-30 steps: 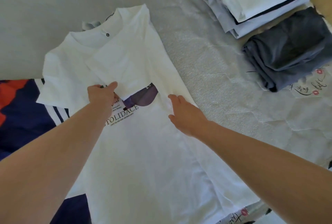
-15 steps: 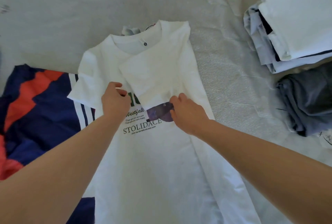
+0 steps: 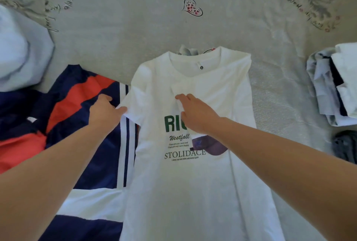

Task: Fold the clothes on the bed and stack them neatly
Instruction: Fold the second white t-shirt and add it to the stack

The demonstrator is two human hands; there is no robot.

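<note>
A white T-shirt (image 3: 179,192) with green and black lettering lies front-up on the bed, collar away from me. Its right side and sleeve are folded inward over the chest. My left hand (image 3: 105,112) pinches the hem of the shirt's left sleeve at its outer edge. My right hand (image 3: 195,113) lies on the folded-in sleeve over the print, fingers extended along its edge. At the right edge stands a stack of folded clothes (image 3: 334,84), white and pale blue, with a dark grey folded garment (image 3: 345,148) just below it.
A navy, red and white striped garment (image 3: 63,117) lies spread out under and left of the shirt. A pale blue-white bundle (image 3: 19,51) sits at the far left. The grey bedsheet (image 3: 135,18) with heart and script prints stretches beyond the collar.
My left hand moved left from the chest print to the left sleeve's hem. My right hand slid up along the folded-in sleeve. The view shifted, uncovering more of the lettering.
</note>
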